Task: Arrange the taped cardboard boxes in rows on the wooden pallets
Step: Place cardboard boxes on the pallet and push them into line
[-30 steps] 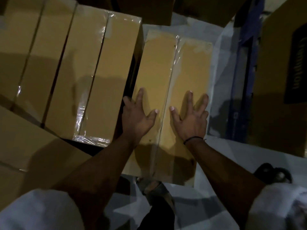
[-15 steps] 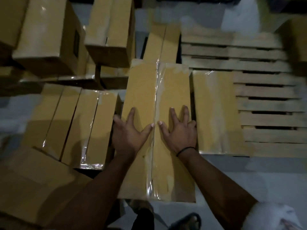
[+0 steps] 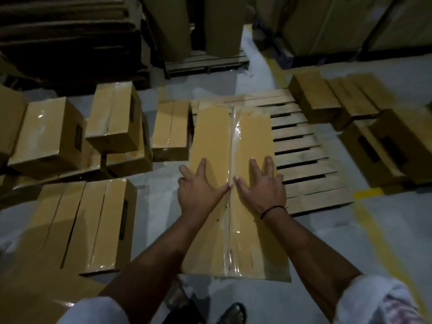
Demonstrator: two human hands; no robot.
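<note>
At the far left a carton is cut off by the frame edge, and the dim light blurs the stacked brown cartons [image 3: 46,136] beside it, whose tops shine with clear tape. Below them a row of narrow cartons [image 3: 86,220] stands side by side on the grey floor [image 3: 327,242], with dark gaps between them and a dark printed label on the end face that is too dim to read. The left hand [image 3: 198,185] lies flat on the long taped cardboard box [image 3: 215,136], its fingers straight and spread. The right hand [image 3: 259,188], with a thin black wristband [image 3: 272,210], lies flat too, fingers apart, and the two thumbs nearly meet at the glossy tape strip running down the box's middle seam. The box covers the left part of the slatted wooden pallet [image 3: 304,155]. Its underside is hidden, so I cannot tell whether it rests on the slats, and its near end reaches out past the pallet toward the person. White sleeves are cut off at the bottom edge. To the right of the pallet, more plain brown cartons [image 3: 385,146] sit in shadow, close to a yellow floor line [image 3: 374,218].
</note>
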